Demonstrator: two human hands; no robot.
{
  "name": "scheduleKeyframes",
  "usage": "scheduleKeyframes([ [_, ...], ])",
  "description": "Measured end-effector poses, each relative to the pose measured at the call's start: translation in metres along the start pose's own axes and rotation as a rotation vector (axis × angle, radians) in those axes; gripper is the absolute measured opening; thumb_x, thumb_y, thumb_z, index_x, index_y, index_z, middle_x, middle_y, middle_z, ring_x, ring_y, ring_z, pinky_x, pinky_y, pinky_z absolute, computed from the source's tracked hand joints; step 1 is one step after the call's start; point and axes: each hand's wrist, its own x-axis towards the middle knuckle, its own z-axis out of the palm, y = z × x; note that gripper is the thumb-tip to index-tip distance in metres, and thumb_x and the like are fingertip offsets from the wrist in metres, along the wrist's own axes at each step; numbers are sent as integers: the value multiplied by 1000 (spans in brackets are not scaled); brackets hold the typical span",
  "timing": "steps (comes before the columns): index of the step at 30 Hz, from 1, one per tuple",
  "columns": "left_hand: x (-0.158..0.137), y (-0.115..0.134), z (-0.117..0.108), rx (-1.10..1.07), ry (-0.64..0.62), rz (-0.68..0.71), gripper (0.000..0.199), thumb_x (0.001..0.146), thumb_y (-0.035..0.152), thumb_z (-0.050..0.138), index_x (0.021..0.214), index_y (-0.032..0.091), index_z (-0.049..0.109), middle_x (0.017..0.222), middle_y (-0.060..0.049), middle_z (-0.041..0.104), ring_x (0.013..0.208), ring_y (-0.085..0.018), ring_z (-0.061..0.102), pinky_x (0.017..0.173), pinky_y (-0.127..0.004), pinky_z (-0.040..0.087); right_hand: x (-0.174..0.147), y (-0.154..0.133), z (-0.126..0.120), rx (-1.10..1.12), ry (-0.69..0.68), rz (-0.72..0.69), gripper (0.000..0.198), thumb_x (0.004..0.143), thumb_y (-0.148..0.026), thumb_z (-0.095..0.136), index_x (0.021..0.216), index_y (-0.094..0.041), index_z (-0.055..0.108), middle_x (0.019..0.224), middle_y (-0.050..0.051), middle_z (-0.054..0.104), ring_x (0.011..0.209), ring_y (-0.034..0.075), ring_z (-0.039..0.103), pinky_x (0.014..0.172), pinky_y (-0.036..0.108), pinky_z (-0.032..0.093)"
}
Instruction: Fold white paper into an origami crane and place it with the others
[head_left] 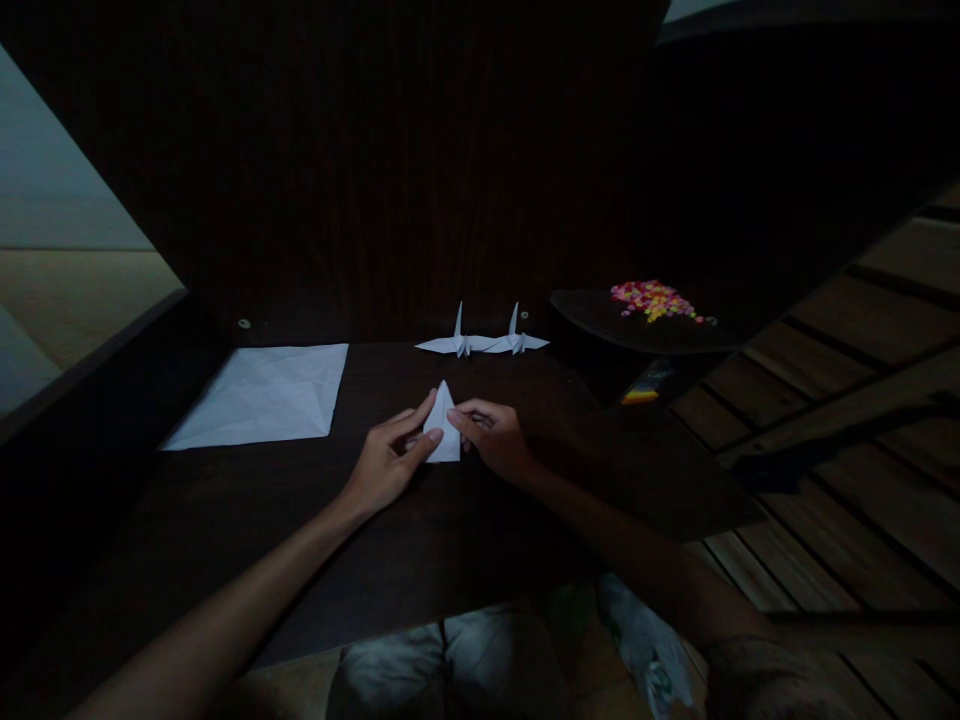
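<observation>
Part of the folded paper [448,446] is hidden beneath the thumbs of the left hand [390,452] and right hand [496,437]; other fingers curl behind it. The bottom edge cuts off the left forearm [232,605] and legs [495,660]. The colourful bits [652,300] are too small to identify — the yellow-edged item [641,392] sinks into shadow.
</observation>
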Motion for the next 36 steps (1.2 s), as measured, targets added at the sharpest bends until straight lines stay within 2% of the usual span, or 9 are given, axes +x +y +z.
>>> scheduleKeyframes([
  [7, 1, 6, -1, 59, -6, 18, 45, 84, 35, 60, 126, 19, 59, 84, -2, 61, 72, -14, 56, 60, -23, 47, 0, 2, -1, -32, 5, 6, 30, 73, -46, 67, 69, -16, 67, 53, -2, 57, 44, 8, 49, 41, 19, 40],
  [12, 3, 8, 0, -13, 63, 28, 36, 81, 34, 66, 114, 18, 67, 91, -5, 65, 80, -15, 59, 64, -24, 49, -1, 3, -1, -51, -21, -19, 29, 74, -45, 67, 68, -16, 68, 53, -2, 57, 43, 7, 49, 41, 18, 39],
  [19, 1, 8, 3, -59, 113, -1, 28, 79, 35, 67, 101, 19, 73, 75, -3, 63, 67, -13, 56, 54, -23, 44, -4, 5, 1, -71, -56, -3, 29, 76, -44, 65, 72, -16, 70, 50, -3, 55, 41, 7, 47, 40, 18, 37],
  [27, 0, 6, 3, -76, 39, -10, 27, 81, 33, 66, 104, 21, 72, 71, -1, 56, 62, -11, 49, 50, -21, 38, -3, 3, 1, -30, -46, 37, 29, 75, -44, 66, 74, -16, 70, 48, -4, 54, 39, 6, 47, 39, 18, 37],
  [36, 0, 3, 2, -101, 54, -8, 32, 80, 32, 67, 109, 19, 70, 78, -5, 63, 67, -13, 55, 51, -21, 41, -2, 1, 4, 60, -35, 57, 28, 74, -43, 66, 79, -15, 68, 56, -2, 60, 41, 7, 49, 38, 18, 39],
])
